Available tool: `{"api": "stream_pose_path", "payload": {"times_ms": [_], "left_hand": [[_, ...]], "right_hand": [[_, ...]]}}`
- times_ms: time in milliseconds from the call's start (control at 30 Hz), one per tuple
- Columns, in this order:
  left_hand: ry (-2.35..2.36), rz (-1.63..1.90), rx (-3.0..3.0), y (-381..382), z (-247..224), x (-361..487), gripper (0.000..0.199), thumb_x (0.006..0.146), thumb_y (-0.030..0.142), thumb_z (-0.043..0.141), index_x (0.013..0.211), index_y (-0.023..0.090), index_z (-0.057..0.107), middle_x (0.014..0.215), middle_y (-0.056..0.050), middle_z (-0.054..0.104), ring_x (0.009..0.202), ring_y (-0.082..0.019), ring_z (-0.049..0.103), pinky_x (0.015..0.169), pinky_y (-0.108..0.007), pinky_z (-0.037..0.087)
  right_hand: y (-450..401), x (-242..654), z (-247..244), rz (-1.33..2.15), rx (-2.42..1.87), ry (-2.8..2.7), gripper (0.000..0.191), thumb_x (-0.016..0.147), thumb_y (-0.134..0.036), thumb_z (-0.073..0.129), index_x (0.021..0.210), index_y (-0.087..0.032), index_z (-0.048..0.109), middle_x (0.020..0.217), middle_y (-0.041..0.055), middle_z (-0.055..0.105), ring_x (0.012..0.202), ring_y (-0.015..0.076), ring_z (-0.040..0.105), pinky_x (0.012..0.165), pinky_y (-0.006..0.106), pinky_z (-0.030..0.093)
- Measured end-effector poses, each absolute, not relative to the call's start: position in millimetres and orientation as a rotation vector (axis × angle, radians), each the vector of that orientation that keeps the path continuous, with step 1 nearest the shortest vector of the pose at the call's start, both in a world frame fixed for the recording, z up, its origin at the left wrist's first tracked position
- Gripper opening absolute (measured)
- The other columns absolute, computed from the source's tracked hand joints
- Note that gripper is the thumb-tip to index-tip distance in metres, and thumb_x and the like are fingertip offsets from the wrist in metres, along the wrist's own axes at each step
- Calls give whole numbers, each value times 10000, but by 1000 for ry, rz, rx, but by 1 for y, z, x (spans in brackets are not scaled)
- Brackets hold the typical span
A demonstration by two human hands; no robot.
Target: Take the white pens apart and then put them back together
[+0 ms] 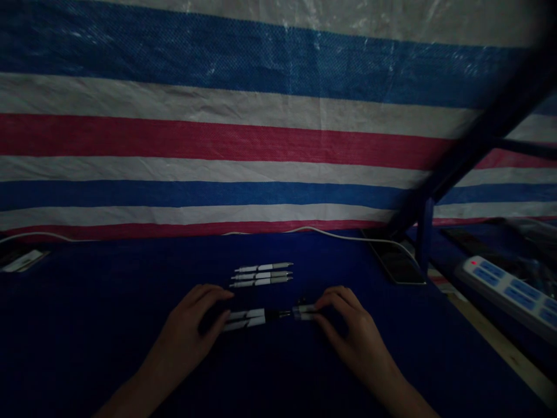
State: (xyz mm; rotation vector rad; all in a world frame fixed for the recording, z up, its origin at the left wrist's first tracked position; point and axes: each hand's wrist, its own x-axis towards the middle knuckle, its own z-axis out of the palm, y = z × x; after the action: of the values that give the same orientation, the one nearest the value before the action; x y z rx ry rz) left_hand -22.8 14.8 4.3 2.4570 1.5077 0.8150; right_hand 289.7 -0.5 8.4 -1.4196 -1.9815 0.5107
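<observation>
Head view, dimly lit: two pens (246,319) are on the table (113,284) at the left hand's (228,304) fingertips, their outer ends partly hidden, grip undeterminable. The right hand (317,310) has thumb and finger at blurred pale pieces (303,312) near the pen tips; hold likewise unclear. Three pens (261,276) lie beyond; the power strip (513,287) is cut off at right.

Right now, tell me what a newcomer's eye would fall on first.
Probably the striped sheet in blue, red and white, across the background. Then three white pens in a row on the dark blue table, beyond the left hand and right hand. Off right, a power strip shows a red light.
</observation>
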Motion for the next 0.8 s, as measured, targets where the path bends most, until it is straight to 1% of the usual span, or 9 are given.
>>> {"api": "stream_pose_path", "payload": {"times_ms": [67,167,300,500,700,800], "left_hand": [[1494,786,2482,27,4,-24,199,861,193,614,1053,237,641,1009,-30,677,942,-221,666,845,-405,562],[1462,751,2535,44,-2,-23,193,865,175,640,1056,202,642,1026,-43,668,946,-225,650,847,-432,542],[1406,724,2613,55,-12,-20,138,923,229,611,1036,154,635,1026,-46,669,895,-206,663,787,-413,548],[1298,762,2705,58,-20,-23,143,937,242,596,1043,155,636,1020,-45,679,844,-188,675,745,-384,562],[1241,997,2618,57,-4,-27,100,935,231,596,955,147,647,887,-19,701,746,-160,692,670,-329,578],[1307,1141,2517,47,13,-26,53,883,186,625,929,186,651,835,-3,733,715,-150,719,658,-270,590]], "right_hand": [[-1,290,10,517,-1401,-1946,148,834,-84,538,873,-211,604,927,66,603,903,259,587,791,419,488],[0,291,11,516,-1384,-1904,111,860,-134,527,865,-212,605,905,66,605,886,263,586,773,420,480],[2,292,12,498,-1383,-1859,93,871,-166,524,859,-209,606,894,70,605,870,266,584,749,411,467],[1,295,15,495,-1380,-1830,93,871,-167,524,861,-218,602,881,55,613,854,248,584,743,378,458],[2,297,18,569,-1396,-1792,83,881,-208,522,857,-218,601,873,41,615,811,227,575,721,343,443],[0,297,22,745,-1459,-1713,110,898,-282,518,896,-208,599,815,28,603,739,210,563,667,319,430]]}}
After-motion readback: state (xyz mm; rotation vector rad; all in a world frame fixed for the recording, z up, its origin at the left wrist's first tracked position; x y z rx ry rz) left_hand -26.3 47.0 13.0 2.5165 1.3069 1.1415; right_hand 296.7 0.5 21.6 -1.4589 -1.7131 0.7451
